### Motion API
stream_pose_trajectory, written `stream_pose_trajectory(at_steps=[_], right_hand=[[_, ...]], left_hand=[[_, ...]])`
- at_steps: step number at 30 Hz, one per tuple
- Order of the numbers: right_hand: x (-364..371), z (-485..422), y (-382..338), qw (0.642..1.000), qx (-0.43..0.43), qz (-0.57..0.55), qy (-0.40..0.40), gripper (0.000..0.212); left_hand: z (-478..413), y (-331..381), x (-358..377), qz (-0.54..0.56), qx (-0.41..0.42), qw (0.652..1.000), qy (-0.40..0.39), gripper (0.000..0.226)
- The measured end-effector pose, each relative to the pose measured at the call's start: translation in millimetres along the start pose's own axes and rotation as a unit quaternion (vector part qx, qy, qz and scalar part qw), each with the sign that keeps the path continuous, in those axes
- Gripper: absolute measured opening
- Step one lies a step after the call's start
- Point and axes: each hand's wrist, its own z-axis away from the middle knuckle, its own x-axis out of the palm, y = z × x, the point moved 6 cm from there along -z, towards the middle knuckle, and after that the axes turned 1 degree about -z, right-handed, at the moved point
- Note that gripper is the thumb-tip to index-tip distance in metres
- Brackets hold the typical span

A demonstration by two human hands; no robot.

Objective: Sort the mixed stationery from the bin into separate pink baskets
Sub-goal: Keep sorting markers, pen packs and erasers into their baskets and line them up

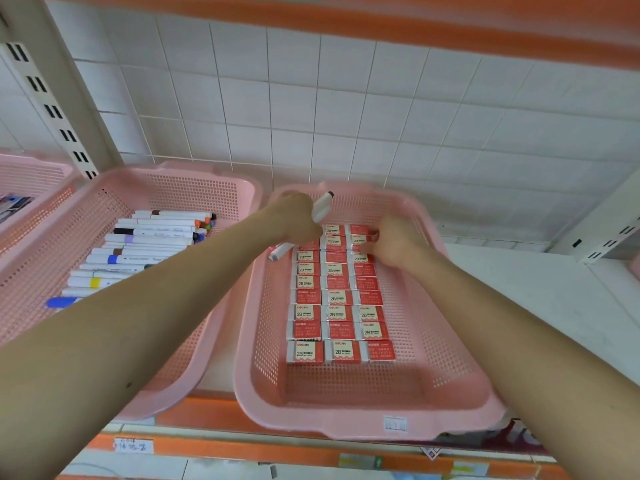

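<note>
Your left hand (pixel 298 216) covers the middle of the white marker (pixel 322 206) it grips, so only the capped tip above your fist and the tail below it show, and both are motion-blurred. Your right hand (pixel 391 242) hides the erasers (pixel 341 306) beneath it at the far right of the eraser basket (pixel 363 420); whether your fingers pinch one cannot be told. Left of that basket, your forearm crosses the marker basket (pixel 180 188) and hides the near ends of several markers (pixel 156 237). Farther left, a third basket (pixel 31 168) is cut off by the frame edge, its contents a blur. The erasers' small print is unreadable.
</note>
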Motion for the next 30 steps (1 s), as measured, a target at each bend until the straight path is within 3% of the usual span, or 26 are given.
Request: stream_pose_trajectory(at_steps=[10,16,19,22,27,30], right_hand=[[1,1,0,1.0,-0.019,-0.01,-0.023,0.025],[-9,12,-6,0.998,-0.025,-0.043,0.027,0.016],[-25,28,-22,0.994,-0.068,-0.055,0.059,0.025],[-39,49,-49,0.984,-0.136,-0.089,0.074,0.033],[-32,82,-97,0.952,-0.174,-0.25,0.0,0.017],[-23,99,-128,0.944,-0.186,-0.27,-0.051,0.015]], left_hand=[[-3,1,6,-0.008,0.002,1.0,0.014,0.019],[8,-8,-3,0.146,-0.032,0.987,0.058,0.035],[32,-5,-10,0.286,-0.061,0.954,0.067,0.055],[56,-1,-16,0.434,-0.09,0.892,0.086,0.049],[89,-10,-10,0.63,-0.153,0.756,0.09,0.038],[110,-22,-12,0.68,-0.167,0.708,0.093,0.041]])
